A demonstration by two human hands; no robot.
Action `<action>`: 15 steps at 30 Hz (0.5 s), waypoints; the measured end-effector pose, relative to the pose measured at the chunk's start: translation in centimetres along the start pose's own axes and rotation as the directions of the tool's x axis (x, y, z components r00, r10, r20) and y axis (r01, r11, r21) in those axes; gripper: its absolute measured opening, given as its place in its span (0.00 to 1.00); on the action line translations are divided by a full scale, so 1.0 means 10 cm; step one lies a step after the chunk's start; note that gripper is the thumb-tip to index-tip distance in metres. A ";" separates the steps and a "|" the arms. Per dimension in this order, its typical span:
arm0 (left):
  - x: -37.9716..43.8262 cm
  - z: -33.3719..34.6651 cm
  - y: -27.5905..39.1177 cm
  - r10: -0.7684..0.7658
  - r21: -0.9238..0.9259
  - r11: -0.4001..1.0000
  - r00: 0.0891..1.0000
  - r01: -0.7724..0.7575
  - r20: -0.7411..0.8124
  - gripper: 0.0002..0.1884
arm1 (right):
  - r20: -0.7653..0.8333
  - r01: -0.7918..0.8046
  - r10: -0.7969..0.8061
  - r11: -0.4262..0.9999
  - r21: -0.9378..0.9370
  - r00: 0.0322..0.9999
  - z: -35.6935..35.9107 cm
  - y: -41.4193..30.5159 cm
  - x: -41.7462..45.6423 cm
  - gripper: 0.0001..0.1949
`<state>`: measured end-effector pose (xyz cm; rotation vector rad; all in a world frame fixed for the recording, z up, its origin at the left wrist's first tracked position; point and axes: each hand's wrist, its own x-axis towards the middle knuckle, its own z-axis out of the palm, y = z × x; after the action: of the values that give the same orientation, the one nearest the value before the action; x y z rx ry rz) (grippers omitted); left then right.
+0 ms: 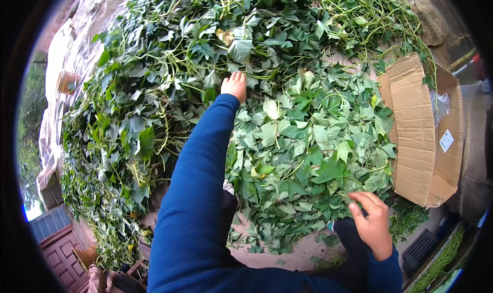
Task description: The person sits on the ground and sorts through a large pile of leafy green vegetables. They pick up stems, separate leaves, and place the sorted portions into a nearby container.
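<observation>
My left hand (234, 87) reaches forward to a big heap of leafy sweet potato vines (165, 81), its back towards me. Its fingertips lie against the stems, and their grip is hidden. Nearer me spreads a flat pile of loose picked leaves (292, 154), many with pale undersides up. Over the right front edge of this pile hovers my right hand (371, 223), thumb and forefinger apart. A thin leaf stem (342, 194) ends close to the forefinger's tip; whether it touches is unclear.
An open cardboard box (414, 131) with clear plastic (440, 106) inside stands right of the leaves. Bare-stemmed vines (369, 19) lie behind it, near a rock (427, 13). White plastic sheeting (73, 46) borders the heap's left. A dark crate (420, 250) sits at lower right.
</observation>
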<state>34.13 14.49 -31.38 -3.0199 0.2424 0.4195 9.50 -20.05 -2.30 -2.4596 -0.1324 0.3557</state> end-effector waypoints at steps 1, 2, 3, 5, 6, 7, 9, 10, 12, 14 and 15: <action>0.09 0.08 -0.01 0.005 0.012 1.000 1.000 -0.005 -0.021 0.27 | 0.005 -0.028 0.028 1.000 -0.007 1.000 -0.03 0.05 -0.01 0.10; 0.17 0.16 -0.03 -0.006 0.050 0.999 0.998 0.009 -0.055 0.27 | 0.010 -0.055 0.055 0.998 -0.012 0.998 -0.04 0.09 -0.02 0.10; 0.24 0.23 -0.01 0.003 0.042 0.999 0.997 0.000 -0.074 0.27 | 0.027 -0.056 0.057 0.998 -0.020 0.998 -0.06 0.11 -0.03 0.10; 0.30 0.29 -0.07 -0.001 0.099 0.995 0.993 0.013 -0.117 0.26 | 0.063 -0.040 0.041 0.999 -0.025 0.997 -0.08 0.10 -0.03 0.10; 0.30 0.27 -0.06 0.007 0.052 0.999 0.996 -0.002 -0.091 0.23 | 0.097 -0.040 0.042 0.999 -0.015 0.994 -0.09 0.12 -0.04 0.11; 0.32 0.24 0.00 0.015 0.109 0.994 0.992 -0.001 -0.122 0.15 | 0.098 -0.045 0.046 0.999 -0.012 0.994 -0.10 0.13 -0.04 0.11; 0.37 0.15 0.03 0.068 0.061 0.996 0.984 -0.059 -0.166 0.10 | 0.104 -0.044 0.043 0.999 0.006 0.994 -0.10 0.14 -0.06 0.11; 0.32 0.12 0.00 0.122 -0.060 0.989 0.974 -0.136 -0.192 0.12 | 0.100 -0.044 0.042 0.999 0.013 0.994 -0.12 0.14 -0.07 0.11; 0.18 0.06 -0.17 0.153 -0.074 0.983 0.974 -0.167 -0.164 0.14 | 0.103 -0.017 0.014 1.000 0.024 0.995 -0.14 0.12 -0.11 0.11; 0.15 -0.05 -0.36 0.093 -0.200 0.976 0.996 -0.088 0.016 0.16 | 0.091 0.017 -0.019 1.000 0.017 0.996 -0.17 0.11 -0.14 0.11; 0.14 -0.14 -0.35 0.136 -0.131 0.983 0.990 -0.131 0.027 0.15 | 0.089 0.028 -0.028 1.000 0.004 0.996 -0.16 0.12 -0.15 0.11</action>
<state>36.38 17.59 -30.18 -3.1296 0.4339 0.5193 8.48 -22.19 -1.48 -2.4374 -0.2040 0.4526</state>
